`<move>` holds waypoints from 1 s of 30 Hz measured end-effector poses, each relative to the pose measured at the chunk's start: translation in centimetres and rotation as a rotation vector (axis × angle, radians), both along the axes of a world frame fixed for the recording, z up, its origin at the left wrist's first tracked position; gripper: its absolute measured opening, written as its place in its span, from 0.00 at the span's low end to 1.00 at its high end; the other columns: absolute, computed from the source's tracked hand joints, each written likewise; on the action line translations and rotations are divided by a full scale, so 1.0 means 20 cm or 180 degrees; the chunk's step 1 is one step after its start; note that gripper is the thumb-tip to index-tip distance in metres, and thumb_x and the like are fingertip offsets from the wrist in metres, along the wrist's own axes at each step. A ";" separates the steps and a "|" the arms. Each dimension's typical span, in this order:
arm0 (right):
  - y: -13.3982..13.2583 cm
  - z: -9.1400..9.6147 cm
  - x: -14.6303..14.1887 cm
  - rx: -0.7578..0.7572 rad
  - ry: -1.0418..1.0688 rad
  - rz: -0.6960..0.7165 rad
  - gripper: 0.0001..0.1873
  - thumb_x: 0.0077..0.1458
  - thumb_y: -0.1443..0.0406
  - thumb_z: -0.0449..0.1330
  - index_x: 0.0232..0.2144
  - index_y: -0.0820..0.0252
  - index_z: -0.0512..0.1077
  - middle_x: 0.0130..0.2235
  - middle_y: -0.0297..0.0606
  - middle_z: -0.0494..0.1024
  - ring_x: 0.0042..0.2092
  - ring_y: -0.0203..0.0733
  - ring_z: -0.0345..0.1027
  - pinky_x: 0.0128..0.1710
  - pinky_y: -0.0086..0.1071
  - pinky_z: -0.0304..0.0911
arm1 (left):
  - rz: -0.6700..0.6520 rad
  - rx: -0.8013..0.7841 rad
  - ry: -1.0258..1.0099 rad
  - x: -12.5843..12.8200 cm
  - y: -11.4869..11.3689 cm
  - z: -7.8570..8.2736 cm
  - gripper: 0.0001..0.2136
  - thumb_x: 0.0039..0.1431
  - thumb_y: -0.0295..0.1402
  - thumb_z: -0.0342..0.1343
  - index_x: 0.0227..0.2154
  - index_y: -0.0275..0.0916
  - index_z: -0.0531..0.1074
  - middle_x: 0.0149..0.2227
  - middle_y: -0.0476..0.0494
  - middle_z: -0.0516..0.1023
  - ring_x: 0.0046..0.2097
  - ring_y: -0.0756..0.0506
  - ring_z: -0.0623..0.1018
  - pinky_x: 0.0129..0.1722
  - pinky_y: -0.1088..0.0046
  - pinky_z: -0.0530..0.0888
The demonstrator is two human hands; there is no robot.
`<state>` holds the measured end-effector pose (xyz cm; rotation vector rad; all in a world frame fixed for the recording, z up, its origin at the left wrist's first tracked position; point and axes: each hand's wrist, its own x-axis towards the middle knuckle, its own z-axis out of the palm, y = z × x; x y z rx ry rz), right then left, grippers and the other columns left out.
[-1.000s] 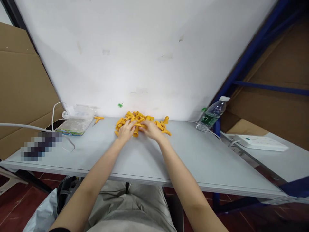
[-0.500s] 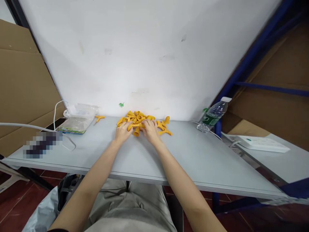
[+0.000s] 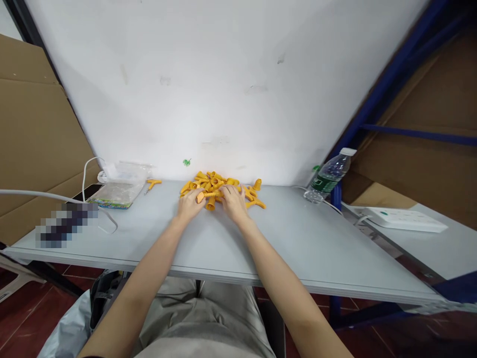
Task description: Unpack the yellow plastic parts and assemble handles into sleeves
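Observation:
A heap of small yellow plastic pieces lies on the grey table against the white board. Both my hands rest at the heap's near edge. My left hand has its fingers curled round a yellow piece at the heap's left side. My right hand lies flat with fingers spread over the pieces on the right. A yellow cone piece sits between the two hands. One lone yellow piece lies apart to the left.
A clear plastic bag, a white cable and a dark phone sit at the left. A water bottle leans at the right by a blue rack post; a white power strip lies beyond. Cardboard stands on the left.
My hands have let the piece they held together sink to the heap. The right hand has flattened and spread over the pieces; the left has shifted slightly left.

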<state>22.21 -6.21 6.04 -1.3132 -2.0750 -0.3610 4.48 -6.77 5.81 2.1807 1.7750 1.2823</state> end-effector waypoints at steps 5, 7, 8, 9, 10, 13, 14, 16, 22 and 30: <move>0.01 -0.01 0.01 0.0067 0.0202 0.0049 0.18 0.58 0.73 0.47 0.47 0.57 0.69 0.49 0.47 0.74 0.55 0.52 0.63 0.63 0.64 0.33 | -0.0023 0.0007 -0.0092 0.00 0.00 0.00 0.14 0.53 0.31 0.59 0.44 0.46 0.76 0.44 0.49 0.81 0.45 0.44 0.79 0.46 0.70 0.74; 0.01 -0.01 0.02 0.0008 0.0146 0.0112 0.17 0.59 0.71 0.49 0.48 0.57 0.69 0.49 0.47 0.75 0.54 0.52 0.64 0.63 0.62 0.35 | -0.0002 0.0009 -0.0101 0.00 0.01 -0.01 0.14 0.52 0.31 0.59 0.44 0.46 0.76 0.45 0.49 0.81 0.45 0.44 0.79 0.46 0.70 0.74; 0.01 -0.01 0.02 -0.0027 0.0094 0.0167 0.17 0.59 0.70 0.49 0.49 0.58 0.68 0.49 0.47 0.75 0.54 0.51 0.64 0.63 0.61 0.37 | 0.0021 0.0016 -0.0097 -0.01 0.01 -0.01 0.14 0.52 0.31 0.58 0.44 0.46 0.76 0.44 0.48 0.81 0.44 0.44 0.79 0.46 0.70 0.74; 0.01 -0.01 0.03 -0.0061 0.0039 0.0233 0.18 0.60 0.69 0.49 0.51 0.58 0.68 0.50 0.47 0.75 0.55 0.51 0.64 0.63 0.59 0.39 | 0.0045 0.0025 -0.0084 -0.01 0.01 -0.01 0.14 0.52 0.31 0.58 0.43 0.45 0.77 0.44 0.48 0.81 0.44 0.44 0.79 0.46 0.69 0.74; 0.01 -0.01 0.03 -0.0095 -0.0013 0.0299 0.19 0.60 0.68 0.49 0.53 0.58 0.67 0.51 0.47 0.74 0.56 0.51 0.63 0.63 0.57 0.41 | 0.0059 0.0035 -0.0063 -0.01 0.01 -0.01 0.14 0.53 0.31 0.58 0.43 0.45 0.77 0.44 0.48 0.81 0.44 0.44 0.79 0.46 0.69 0.74; 0.01 -0.01 0.03 -0.0182 -0.0122 0.0393 0.21 0.62 0.69 0.47 0.56 0.59 0.66 0.52 0.47 0.74 0.56 0.50 0.63 0.63 0.54 0.43 | 0.0046 0.0034 -0.0002 -0.02 0.01 -0.01 0.14 0.53 0.30 0.57 0.43 0.45 0.77 0.44 0.47 0.81 0.44 0.44 0.79 0.46 0.69 0.74; 0.01 -0.01 0.02 -0.0195 -0.0145 0.0377 0.21 0.62 0.69 0.46 0.55 0.59 0.66 0.51 0.47 0.75 0.55 0.50 0.64 0.63 0.54 0.43 | 0.0042 0.0025 0.0007 -0.02 0.01 -0.01 0.14 0.53 0.30 0.57 0.43 0.44 0.77 0.43 0.47 0.81 0.44 0.44 0.79 0.46 0.69 0.74; 0.01 -0.02 0.02 -0.0174 -0.0166 0.0298 0.20 0.62 0.68 0.47 0.55 0.60 0.67 0.50 0.47 0.75 0.54 0.50 0.65 0.63 0.55 0.42 | 0.0060 0.0009 0.0010 -0.02 0.01 -0.01 0.14 0.53 0.30 0.57 0.43 0.44 0.77 0.42 0.46 0.81 0.43 0.44 0.79 0.45 0.70 0.74; 0.01 -0.01 0.01 -0.0022 -0.0151 0.0170 0.19 0.62 0.68 0.49 0.53 0.58 0.69 0.50 0.47 0.75 0.53 0.52 0.64 0.63 0.59 0.39 | 0.0158 -0.0133 -0.0008 -0.01 0.00 0.00 0.14 0.53 0.32 0.58 0.43 0.45 0.77 0.35 0.48 0.81 0.37 0.45 0.79 0.40 0.71 0.73; 0.01 0.00 0.01 0.0130 -0.0041 0.0007 0.16 0.58 0.71 0.50 0.46 0.55 0.70 0.48 0.46 0.74 0.53 0.52 0.63 0.62 0.61 0.38 | 0.0170 -0.0227 0.0027 0.00 -0.01 0.01 0.15 0.52 0.32 0.58 0.44 0.46 0.77 0.28 0.49 0.79 0.31 0.47 0.77 0.34 0.74 0.71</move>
